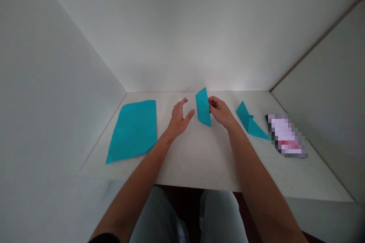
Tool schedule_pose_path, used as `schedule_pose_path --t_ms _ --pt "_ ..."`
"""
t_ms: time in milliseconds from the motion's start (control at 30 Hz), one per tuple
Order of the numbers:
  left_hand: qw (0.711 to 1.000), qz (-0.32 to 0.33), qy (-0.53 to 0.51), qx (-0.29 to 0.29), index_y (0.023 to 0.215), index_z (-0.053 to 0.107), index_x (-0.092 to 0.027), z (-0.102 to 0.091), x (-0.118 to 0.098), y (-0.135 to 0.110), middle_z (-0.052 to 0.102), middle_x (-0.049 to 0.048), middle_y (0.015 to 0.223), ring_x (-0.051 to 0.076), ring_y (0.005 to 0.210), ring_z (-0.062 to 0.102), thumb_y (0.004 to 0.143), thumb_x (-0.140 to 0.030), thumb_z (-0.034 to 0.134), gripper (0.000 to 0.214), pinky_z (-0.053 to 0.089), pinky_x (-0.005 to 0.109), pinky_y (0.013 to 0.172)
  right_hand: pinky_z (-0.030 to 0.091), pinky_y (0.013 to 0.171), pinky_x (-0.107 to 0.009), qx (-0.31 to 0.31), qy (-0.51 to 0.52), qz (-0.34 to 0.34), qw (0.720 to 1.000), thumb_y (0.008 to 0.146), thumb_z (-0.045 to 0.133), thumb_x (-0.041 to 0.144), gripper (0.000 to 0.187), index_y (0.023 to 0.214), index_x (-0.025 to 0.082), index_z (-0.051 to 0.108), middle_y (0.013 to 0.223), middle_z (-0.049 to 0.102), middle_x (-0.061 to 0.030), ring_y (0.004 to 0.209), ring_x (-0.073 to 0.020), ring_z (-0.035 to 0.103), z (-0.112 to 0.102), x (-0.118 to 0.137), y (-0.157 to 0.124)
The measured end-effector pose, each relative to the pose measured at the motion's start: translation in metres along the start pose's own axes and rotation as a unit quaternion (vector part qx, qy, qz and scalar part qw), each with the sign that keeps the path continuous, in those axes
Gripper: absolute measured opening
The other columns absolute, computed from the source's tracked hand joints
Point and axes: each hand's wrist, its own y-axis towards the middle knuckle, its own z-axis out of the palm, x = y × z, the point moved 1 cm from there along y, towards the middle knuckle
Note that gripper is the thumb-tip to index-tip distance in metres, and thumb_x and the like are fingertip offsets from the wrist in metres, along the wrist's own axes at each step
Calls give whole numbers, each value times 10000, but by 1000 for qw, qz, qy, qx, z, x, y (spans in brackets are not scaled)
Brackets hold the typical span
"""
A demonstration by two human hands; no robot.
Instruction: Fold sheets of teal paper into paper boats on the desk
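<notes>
My left hand [179, 118], open, hovers just beside a folded teal paper [203, 107], whose long axis points away from me. My right hand [221, 112], the nearer, pinches its right side, so the hands stay apart.

A compact desk booth with white panel walls [182, 30] around a white desktop [199, 165]

A white counter [199, 159] was observed enclosed by pale grey walls [199, 34]. A flat teal paper sheet [132, 131] is laid at the counter's left side. A folded teal paper piece [250, 123] is positioned toward the right, just beside a pixelated flat item [285, 135], whose kind cannot be determined.
</notes>
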Motion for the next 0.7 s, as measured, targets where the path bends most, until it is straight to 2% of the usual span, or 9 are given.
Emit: schedule_pose_path --t_ms 67,167,233,300,433,533,567,633,700 --pt "992 -3 -126 2 1550 535 -224 14 1 6 627 207 1549 317 1442 600 1053 -751 474 727 507 519 1162 565 737 -348 9 109 -21 994 924 652 516 256 933 262 622 839 721 -6 755 -197 658 7 5 0" --pt "962 -37 -269 23 1295 683 -212 24 7 6 768 158 1261 287 1155 736 991 -795 570 668 593 444 998 579 770 -362 25 160 -20 987 890 712 577 323 923 271 611 847 715 1 767 -200 652 21 7 -3" --pt "947 -66 -313 24 1143 691 -213 24 11 6 777 97 1049 238 950 741 898 -783 725 622 608 383 868 586 795 -370 19 168 -3 986 875 723 603 351 932 275 612 882 725 -4 796 -209 664 31 2 -4" --pt "941 -84 -327 -4 1063 657 -219 22 13 5 743 48 940 196 843 710 814 -732 846 601 592 335 784 590 794 -372 -3 178 22 984 893 684 639 374 976 281 612 919 731 -13 829 -221 679 40 -7 -3" --pt "965 -46 -241 -97 964 653 -225 11 9 5 725 26 901 189 873 695 850 -582 879 437 576 339 854 603 884 -421 -72 172 30 982 1000 419 730 512 1131 279 624 1088 750 -82 1045 -281 711 51 -20 2" --pt "984 8 -135 -114 968 714 -232 4 5 4 774 54 1013 224 988 714 936 -430 819 226 557 397 974 584 967 -453 -90 167 15 982 1034 242 752 649 1177 274 656 1291 724 -129 1245 -315 663 53 -21 3" --pt "989 22 -97 -109 966 733 -234 2 4 3 785 61 1053 236 1026 715 950 -378 800 159 547 416 1001 583 957 -443 -89 184 6 979 1032 261 762 650 1157 278 677 1330 710 -126 1251 -312 656 52 -21 3" --pt "995 45 -12 -87 941 773 -242 -1 3 3 795 62 1105 254 1105 701 952 -262 770 22 514 452 1058 584 878 -395 -80 238 -22 968 994 445 780 568 1089 293 722 1358 688 -99 1139 -279 674 50 -20 0" --pt "994 61 68 -66 904 813 -269 -3 2 2 792 52 1144 269 1184 664 921 -146 754 138 467 485 1105 566 762 -348 -65 292 -43 953 922 645 765 485 1031 306 755 1342 675 -69 955 -224 667 49 -20 -3"
